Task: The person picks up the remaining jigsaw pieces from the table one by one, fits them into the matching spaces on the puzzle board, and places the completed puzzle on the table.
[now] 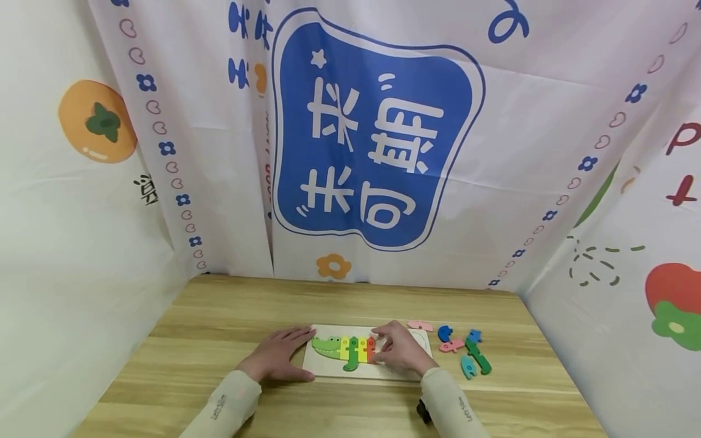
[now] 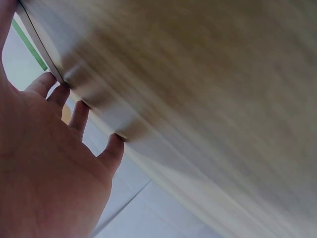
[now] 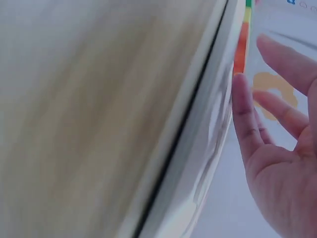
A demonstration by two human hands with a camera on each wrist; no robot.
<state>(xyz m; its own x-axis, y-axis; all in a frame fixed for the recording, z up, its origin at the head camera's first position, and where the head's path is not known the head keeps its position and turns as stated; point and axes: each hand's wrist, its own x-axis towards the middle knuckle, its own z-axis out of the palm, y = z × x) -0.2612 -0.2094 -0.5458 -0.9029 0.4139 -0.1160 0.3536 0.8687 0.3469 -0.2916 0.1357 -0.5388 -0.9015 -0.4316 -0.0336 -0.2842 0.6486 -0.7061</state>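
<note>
**Crocodile puzzle: partly filled, loose pieces waiting**

Mid-assembly, by the look of it. On the wooden worktop (image 1: 219,316), a pale puzzle board (image 1: 424,342) lying flat near the front edge, between the two arms. In the board already: green crocodile head (image 1: 327,346), then yellow (image 1: 344,347), green (image 1: 353,353), yellow and red-orange (image 1: 371,349) body slices, side by side and touching. Right part of the board hidden under the right hand.

Left hand (image 1: 279,354) flat on the worktop, fingers spread and straight, fingertips against the board's left edge; in the left wrist view (image 2: 74,119) the same, fingertips meeting the board's rim, nothing gripped. Steadying, most likely.

Right hand (image 1: 398,348) resting on the board just right of the red-orange slice, fingers bent over that spot. Whether a piece sits beneath them: cannot tell; right wrist view too blurred, showing only loosely extended fingers (image 3: 245,114) beside the coloured strip.

Off the board, to the right, loose pieces: pink (image 1: 420,325), blue (image 1: 445,333), pink (image 1: 452,346), small blue (image 1: 474,335), long green (image 1: 479,356), light blue (image 1: 468,367).

Probable step: seating a slice next to the red-orange one. Next move likely to call for picking the matching loose piece, turning it to the recess, pressing it down level, board held still throughout.
</note>
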